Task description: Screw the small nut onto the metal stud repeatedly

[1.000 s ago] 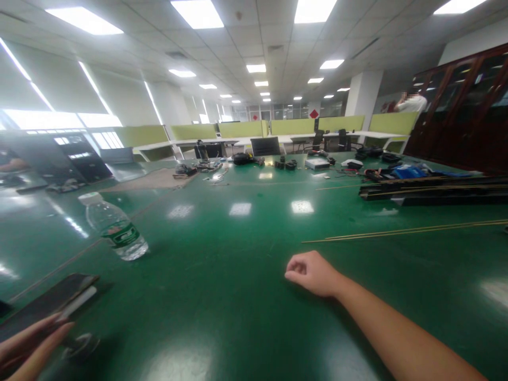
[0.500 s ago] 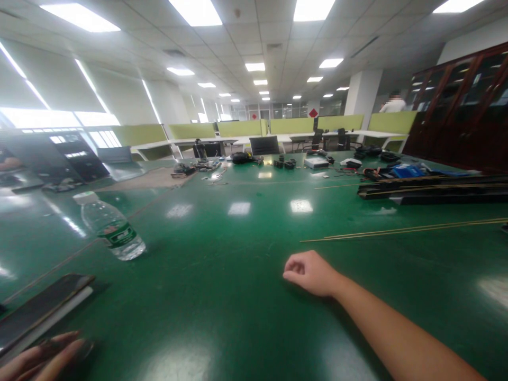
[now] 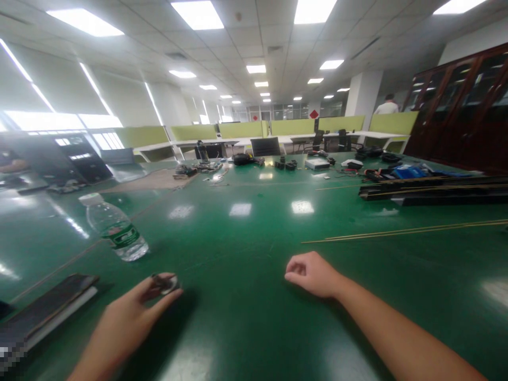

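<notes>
The fingers (image 3: 166, 300) of the left hand (image 3: 123, 323) are clamped on a small round object (image 3: 169, 285), dark with a silvery part, and from here it seems to be held just above the green tabletop (image 3: 230, 323). I can't make out more of it. The right hand (image 3: 315, 272) lies well apart from it, curled loosely, its fingers drawn in together and nothing visible in them. Just beyond that hand run two thin yellowish rods (image 3: 397, 231); farther back on the right are long black bars (image 3: 444, 198). A clear bottle (image 3: 119, 230) with a green label stands beyond the left hand, and a long dark flat thing (image 3: 47, 307) lies to its left.
</notes>
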`<state>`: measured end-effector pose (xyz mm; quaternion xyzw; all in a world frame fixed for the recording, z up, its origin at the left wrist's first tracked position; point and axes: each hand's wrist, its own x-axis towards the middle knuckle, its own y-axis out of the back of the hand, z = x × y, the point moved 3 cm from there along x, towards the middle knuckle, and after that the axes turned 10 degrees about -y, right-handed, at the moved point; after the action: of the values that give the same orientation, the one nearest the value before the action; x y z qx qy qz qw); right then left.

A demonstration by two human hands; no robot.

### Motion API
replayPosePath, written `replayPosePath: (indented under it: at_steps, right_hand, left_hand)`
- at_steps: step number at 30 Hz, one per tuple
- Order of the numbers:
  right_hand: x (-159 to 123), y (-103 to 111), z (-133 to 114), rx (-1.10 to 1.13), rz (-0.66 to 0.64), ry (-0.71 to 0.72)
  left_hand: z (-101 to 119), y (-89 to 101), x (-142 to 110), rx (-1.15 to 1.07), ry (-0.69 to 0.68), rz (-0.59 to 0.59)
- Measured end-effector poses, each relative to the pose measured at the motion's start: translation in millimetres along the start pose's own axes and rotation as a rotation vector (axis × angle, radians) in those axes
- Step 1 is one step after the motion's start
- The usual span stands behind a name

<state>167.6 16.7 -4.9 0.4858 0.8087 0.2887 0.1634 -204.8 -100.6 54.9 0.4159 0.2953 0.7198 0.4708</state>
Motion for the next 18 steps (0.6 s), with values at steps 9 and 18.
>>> replayPosePath:
  at_steps: [9,18]
  right_hand:
    - [-2.8,7.0,2.9,0.064,0.042,0.047]
    - [-1.0,1.5,3.6,0.178,-0.055,0.020]
  left_hand:
    - [153.1,-145.6,39.4,-0.419,-0.466,-0.336]
    - [144.7,-156.9,37.4,-0.599,-0.440,-0.352]
